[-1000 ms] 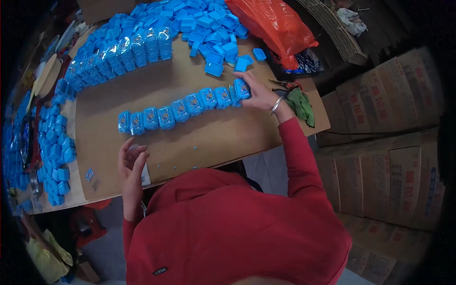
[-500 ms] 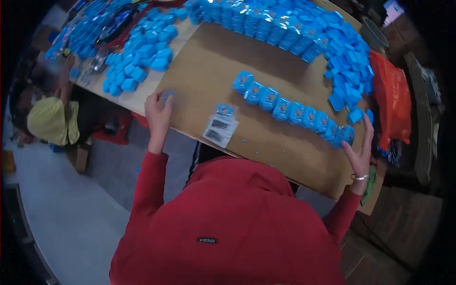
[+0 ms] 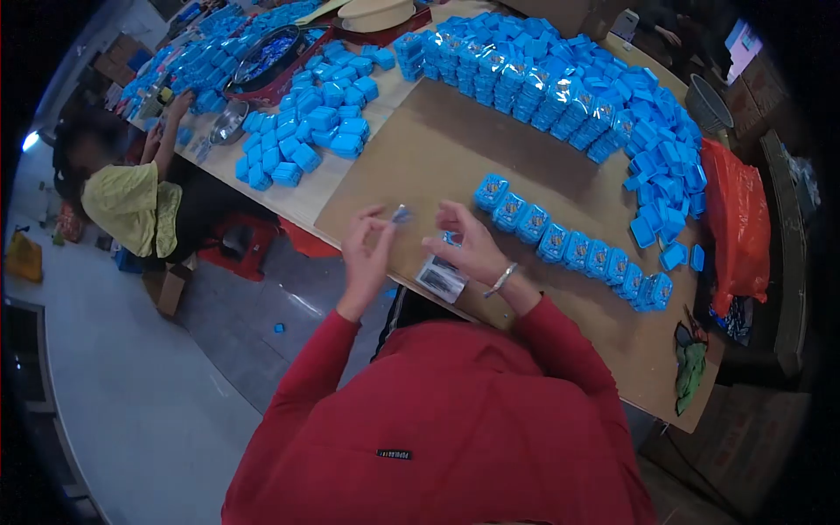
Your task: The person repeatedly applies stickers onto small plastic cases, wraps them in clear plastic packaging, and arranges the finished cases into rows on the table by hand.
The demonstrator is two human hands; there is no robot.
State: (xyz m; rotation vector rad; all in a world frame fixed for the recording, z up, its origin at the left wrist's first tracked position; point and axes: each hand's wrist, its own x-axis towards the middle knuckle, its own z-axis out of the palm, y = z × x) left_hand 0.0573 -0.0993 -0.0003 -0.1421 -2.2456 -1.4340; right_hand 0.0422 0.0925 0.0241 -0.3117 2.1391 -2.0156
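My left hand is pinched on a small blue-and-clear piece, perhaps a sticker, above the brown board. Facing it, my right hand has curved fingers held apart, with nothing visible in them. Beneath my right hand lies a small clear bag with printed labels, partly covered. To the right, a slanting row of small blue boxes with shiny printed tops stretches across the board. Behind that row stand stacks of similar blue boxes.
Loose blue trays are heaped along the right and back. Unlabelled blue boxes pile up at the left. An orange-red bag is by the right edge, near a green cloth. A person in yellow works at the far left.
My right hand has left the row's right end and come across beside my left hand. My left hand has moved inward, still pinching the small piece. The camera view has shifted.
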